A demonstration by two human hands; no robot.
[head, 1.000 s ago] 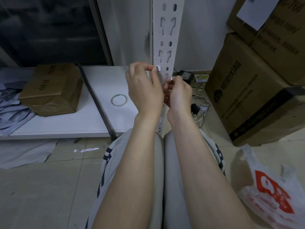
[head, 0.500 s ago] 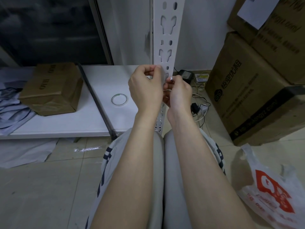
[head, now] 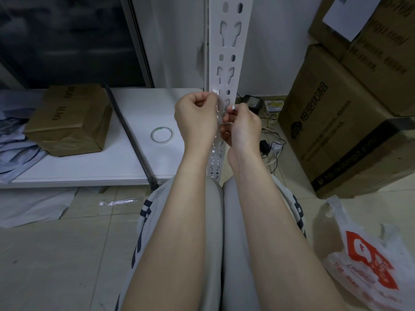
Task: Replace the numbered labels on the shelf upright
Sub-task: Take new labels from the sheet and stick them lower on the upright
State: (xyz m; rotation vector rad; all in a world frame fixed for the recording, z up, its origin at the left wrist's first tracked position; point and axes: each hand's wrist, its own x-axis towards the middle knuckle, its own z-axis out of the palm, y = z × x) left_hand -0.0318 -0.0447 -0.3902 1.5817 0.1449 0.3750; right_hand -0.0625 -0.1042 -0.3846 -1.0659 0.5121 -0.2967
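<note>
Three cardboard boxes are counted: one [head: 67, 122] closed on the white surface [head: 89, 169] at left, two [head: 350, 122] stacked at right; contents are not seen. One tape roll [head: 162, 134] lies on the surface. One plastic bag [head: 368, 265] is cut off at lower right. The white shelf upright [head: 226, 63] stands centre. Both hands are curled before it: a small white label [head: 214, 92] is pinched by the left hand [head: 196, 117] against the upright; what the right hand [head: 243, 125] holds is hidden.
</note>
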